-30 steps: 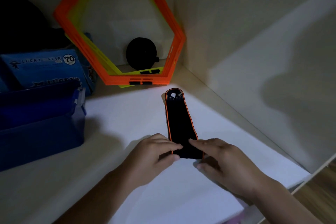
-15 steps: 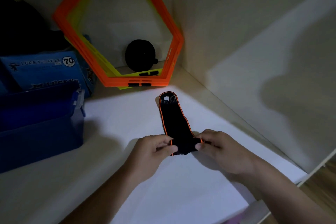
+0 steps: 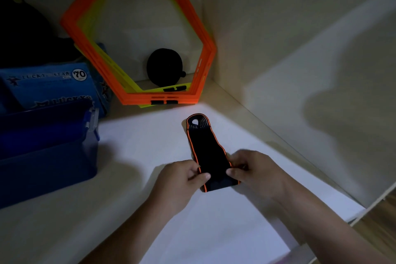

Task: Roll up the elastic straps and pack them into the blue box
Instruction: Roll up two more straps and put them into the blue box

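Dim corner alcove, pale walls close behind and to the right. The white table (image 3: 132, 152) carries one brighter patch of light. Blue box (image 3: 47, 156) stands at far left, well apart from the work. Orange hexagonal frames (image 3: 206, 58) lean in the back corner, a dark rolled bundle (image 3: 165, 66) behind them. Elastic strap (image 3: 203, 146), black with orange edging, lies at centre, long axis running away from the person, looped end far, near end between the hands. Left hand (image 3: 177, 180) pinches its left edge, right hand (image 3: 257, 171) its right edge, both equally near. Likely the roll runs forward from the near end; afterwards the box lies on the left hand's side.
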Demonstrator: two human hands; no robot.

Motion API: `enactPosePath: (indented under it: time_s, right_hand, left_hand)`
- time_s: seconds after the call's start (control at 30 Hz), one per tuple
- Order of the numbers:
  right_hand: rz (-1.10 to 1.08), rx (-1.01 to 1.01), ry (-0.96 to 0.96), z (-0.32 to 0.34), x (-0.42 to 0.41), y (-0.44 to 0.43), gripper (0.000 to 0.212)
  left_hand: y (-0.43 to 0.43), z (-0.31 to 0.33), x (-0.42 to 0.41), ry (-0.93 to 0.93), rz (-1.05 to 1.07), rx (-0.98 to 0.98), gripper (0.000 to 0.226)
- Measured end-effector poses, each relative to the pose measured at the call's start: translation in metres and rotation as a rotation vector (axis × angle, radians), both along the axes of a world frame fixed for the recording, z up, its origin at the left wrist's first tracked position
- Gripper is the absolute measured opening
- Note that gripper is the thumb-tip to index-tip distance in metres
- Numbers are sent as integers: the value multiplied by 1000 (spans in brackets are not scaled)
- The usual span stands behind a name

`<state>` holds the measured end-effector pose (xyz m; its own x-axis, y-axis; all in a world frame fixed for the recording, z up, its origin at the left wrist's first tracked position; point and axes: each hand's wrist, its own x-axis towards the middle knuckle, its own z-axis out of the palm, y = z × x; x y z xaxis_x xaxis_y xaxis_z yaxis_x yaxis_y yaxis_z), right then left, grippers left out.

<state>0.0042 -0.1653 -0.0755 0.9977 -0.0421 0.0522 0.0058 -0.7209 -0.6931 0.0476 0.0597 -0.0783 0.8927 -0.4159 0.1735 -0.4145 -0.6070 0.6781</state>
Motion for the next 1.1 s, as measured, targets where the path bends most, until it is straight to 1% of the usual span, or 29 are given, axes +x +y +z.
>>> enactPosePath:
  time_s: [0.03, 0.07, 0.1, 0.13, 0.2, 0.27, 0.33, 0.4, 0.43, 0.47, 0.5, 0.57, 0.63, 0.73, 0.87, 0.93, 0.97, 1.03, 1.1]
  right_hand:
    - [-31, 31, -21, -1, -1, 1, 15]
    - [-40, 53, -63, -3, -3, 3, 27]
    - [-25, 33, -103, -4, -4, 3, 32]
    - [-1, -3, -152, -5, -5, 3, 31]
    - [57, -104, -233, -9, -8, 4, 25]
    - [73, -215, -309, -11, -10, 5, 18]
    - [90, -305, -379, -9, -14, 5, 18]
    - [151, -334, -409, -8, -20, 4, 27]
    - [193, -333, -380, -7, -24, 2, 34]
    - [227, -325, -343, -8, -27, -2, 43]
    - [237, -318, -292, -9, -30, -5, 52]
    - [231, -313, -243, -11, -34, -11, 63]
    - [202, -282, -270, -13, -36, -14, 59]
    - [172, -199, -312, -9, -39, -12, 50]
    - [111, -40, -241, -8, -37, -10, 29]
    - [82, -9, -210, -9, -33, -8, 13]
    - [73, -1, -196, -10, -31, -6, 11]
    - [54, -5, -184, -11, -27, -3, 27]
    - [41, 5, -162, -10, -24, -1, 34]
  left_hand:
    - [0, -1, 0, -68, 25, 40, 16]
    - [0, -2, 1, -117, 42, 43, 20]
    - [1, -4, 1, -157, 31, 23, 23]
    - [2, -6, 2, -213, -8, 13, 23]
    - [0, -6, 0, -346, -124, 59, 13]
    - [0, -5, -2, -419, -205, 76, 12]
    - [6, -3, -2, -387, -236, 53, 17]
    - [13, -4, -2, -331, -275, 93, 34]
    - [15, -5, -2, -329, -290, 133, 42]
    - [15, -5, -2, -341, -292, 158, 44]
    - [13, -5, -3, -358, -288, 163, 41]
    - [9, -4, -4, -391, -271, 136, 33]
    - [8, -4, -5, -382, -258, 81, 31]
    - [12, -3, -6, -311, -233, -14, 28]
    - [13, -5, -2, -202, -166, -94, 20]
    - [12, -8, -1, -130, -139, -130, 15]
    - [11, -9, -1, -95, -129, -136, 12]
    - [10, -11, -1, -45, -121, -123, 12]
    - [9, -11, -1, -16, -109, -113, 13]
